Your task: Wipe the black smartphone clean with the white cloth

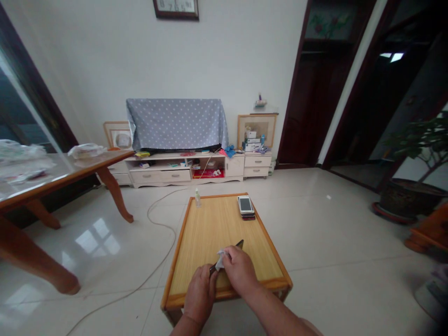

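Observation:
Over the near end of the low wooden table (210,228), my left hand (200,295) grips the lower end of a dark, thin phone (240,243), which is tilted and seen nearly edge-on. My right hand (241,271) is closed on a whitish wiping cloth (220,261) and presses it against the phone. Both hands hide most of the phone. Farther back on the table's right side lies a stack of phones (246,205), a white one on top. A small clear bottle (198,199) stands at the far left corner.
A larger wooden table (87,161) with plastic bags stands on the left. A cable (164,224) runs across the tiled floor. Against the wall is a white TV cabinet (161,175) with a dotted cloth (175,122) above it. A potted plant (409,198) stands on the right.

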{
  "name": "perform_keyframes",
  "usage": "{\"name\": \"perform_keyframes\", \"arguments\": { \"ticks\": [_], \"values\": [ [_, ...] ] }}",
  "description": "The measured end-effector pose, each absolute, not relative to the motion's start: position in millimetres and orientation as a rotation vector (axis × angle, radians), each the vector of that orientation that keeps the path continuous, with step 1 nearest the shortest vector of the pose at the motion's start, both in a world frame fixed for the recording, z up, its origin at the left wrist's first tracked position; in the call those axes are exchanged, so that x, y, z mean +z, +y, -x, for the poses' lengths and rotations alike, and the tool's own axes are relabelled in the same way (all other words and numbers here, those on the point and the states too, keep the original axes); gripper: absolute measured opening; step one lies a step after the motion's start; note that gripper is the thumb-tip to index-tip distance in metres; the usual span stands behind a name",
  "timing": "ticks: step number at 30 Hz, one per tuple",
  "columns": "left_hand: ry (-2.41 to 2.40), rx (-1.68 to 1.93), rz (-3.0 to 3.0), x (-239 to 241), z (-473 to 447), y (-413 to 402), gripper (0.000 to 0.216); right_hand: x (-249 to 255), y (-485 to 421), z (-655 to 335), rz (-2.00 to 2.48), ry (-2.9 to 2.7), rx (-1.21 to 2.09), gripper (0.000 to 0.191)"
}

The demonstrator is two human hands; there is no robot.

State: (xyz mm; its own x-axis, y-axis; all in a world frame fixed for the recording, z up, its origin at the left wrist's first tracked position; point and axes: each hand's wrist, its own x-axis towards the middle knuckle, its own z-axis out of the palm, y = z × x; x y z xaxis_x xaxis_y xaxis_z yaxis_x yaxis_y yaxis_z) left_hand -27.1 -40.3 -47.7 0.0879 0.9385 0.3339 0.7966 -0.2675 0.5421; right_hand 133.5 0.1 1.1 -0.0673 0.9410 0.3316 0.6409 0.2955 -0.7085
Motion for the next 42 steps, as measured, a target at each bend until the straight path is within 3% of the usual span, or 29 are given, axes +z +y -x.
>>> {"name": "perform_keyframes", "arguments": {
  "ticks": [7,19,30,42],
  "values": [
    [1.768,0.956,-2.124,-49.1,25.2,-39.0,0.025,4.0,44.5,-188.4,1.581,-1.583,0.416,0.019],
    [1.717,0.886,-2.141,-54.3,27.7,-36.0,0.021,2.4,-14.9,-109.4,1.408,-1.937,0.475,0.015],
    [1.744,0.962,-2.123,-50.8,23.4,-36.2,0.025,5.9,51.1,-186.2,1.637,-1.625,0.42,0.022],
    [1.75,0.947,-2.084,-45.6,22.6,-38.6,0.022,12.9,-13.0,-107.5,1.438,-2.024,0.39,0.014]
  ]
}}
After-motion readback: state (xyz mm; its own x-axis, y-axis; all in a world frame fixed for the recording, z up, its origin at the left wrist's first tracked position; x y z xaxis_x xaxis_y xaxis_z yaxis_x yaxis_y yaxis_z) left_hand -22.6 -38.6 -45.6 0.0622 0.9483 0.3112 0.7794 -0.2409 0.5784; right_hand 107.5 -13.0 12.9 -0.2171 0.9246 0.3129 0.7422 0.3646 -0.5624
